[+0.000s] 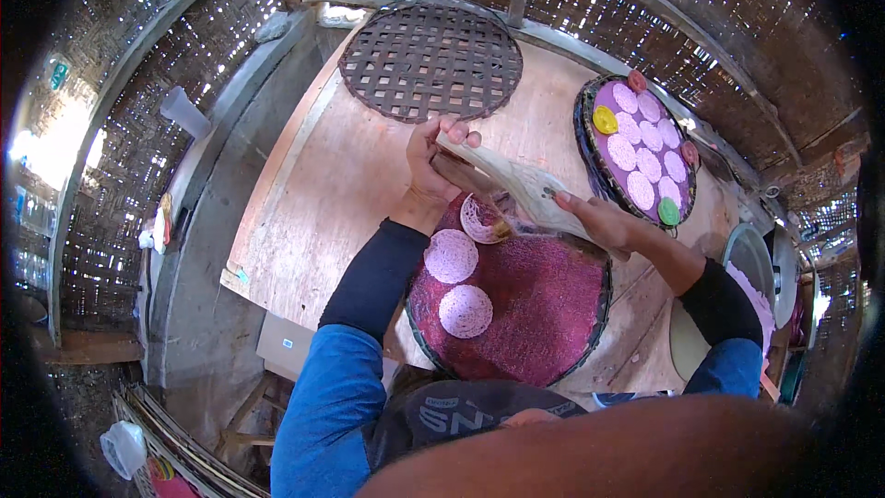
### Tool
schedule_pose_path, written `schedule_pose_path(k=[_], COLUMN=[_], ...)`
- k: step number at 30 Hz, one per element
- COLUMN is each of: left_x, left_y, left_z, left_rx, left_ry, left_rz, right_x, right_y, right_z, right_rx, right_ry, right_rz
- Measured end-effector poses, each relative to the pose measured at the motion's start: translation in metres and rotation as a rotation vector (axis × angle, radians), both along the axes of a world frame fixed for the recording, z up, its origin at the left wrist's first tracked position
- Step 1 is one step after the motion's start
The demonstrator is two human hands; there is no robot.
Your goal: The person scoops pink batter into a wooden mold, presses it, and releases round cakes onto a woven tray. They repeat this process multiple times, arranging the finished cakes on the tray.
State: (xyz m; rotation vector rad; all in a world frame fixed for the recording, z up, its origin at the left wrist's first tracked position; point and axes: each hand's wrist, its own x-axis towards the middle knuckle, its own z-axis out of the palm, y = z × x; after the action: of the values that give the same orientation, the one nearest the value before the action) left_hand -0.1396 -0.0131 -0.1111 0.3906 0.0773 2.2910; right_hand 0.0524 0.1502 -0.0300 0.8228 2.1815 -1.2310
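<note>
Holding the pale tool [525,186] level with both ends supported, above the near tray [544,314]. Curling the left hand [433,161] around its left end; clasping its right end with the right hand [604,221], thumb on top. Probably handling as stiff and fairly light; best gripping at both ends. Showing in the near tray two lacy pink rounds [451,256], likely soft and fragile, and a third by the tool. Showing in the right tray [585,138] more rounds, plus yellow, red and green ones. Seeing beyond, on the surface [304,221], a lattice tray [433,55].
</note>
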Motion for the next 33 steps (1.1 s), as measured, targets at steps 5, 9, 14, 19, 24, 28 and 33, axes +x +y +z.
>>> schedule_pose_path(k=[5,9,14,19,24,28,33], left_x=[-0.007,-0.024,-0.035,-0.03,-0.009,-0.016,-0.018], left_y=[0.006,0.003,-0.018,-0.033,-0.025,-0.017,-0.017], left_z=[-0.001,-0.001,0.005,0.004,0.003,0.004,0.004], left_rx=[0.073,0.092,0.038,-0.042,-0.133,-0.086,-0.095], left_ry=[-0.018,0.032,0.083,0.053,-0.135,-0.088,-0.039], left_rz=[-0.031,-0.032,0.044,0.109,0.159,0.152,0.143], right_x=[-0.012,-0.016,-0.03,-0.03,-0.023,-0.023,-0.019], right_y=[-0.006,-0.009,-0.027,-0.036,-0.033,-0.025,-0.027], right_z=[0.021,0.013,0.004,0.001,0.014,0.007,0.005], right_rx=[0.258,0.268,0.229,0.172,0.249,0.345,0.262], right_ry=[-0.111,0.016,0.068,0.098,0.023,0.009,0.006], right_rz=[0.046,0.088,0.075,0.114,0.119,0.106,0.077])
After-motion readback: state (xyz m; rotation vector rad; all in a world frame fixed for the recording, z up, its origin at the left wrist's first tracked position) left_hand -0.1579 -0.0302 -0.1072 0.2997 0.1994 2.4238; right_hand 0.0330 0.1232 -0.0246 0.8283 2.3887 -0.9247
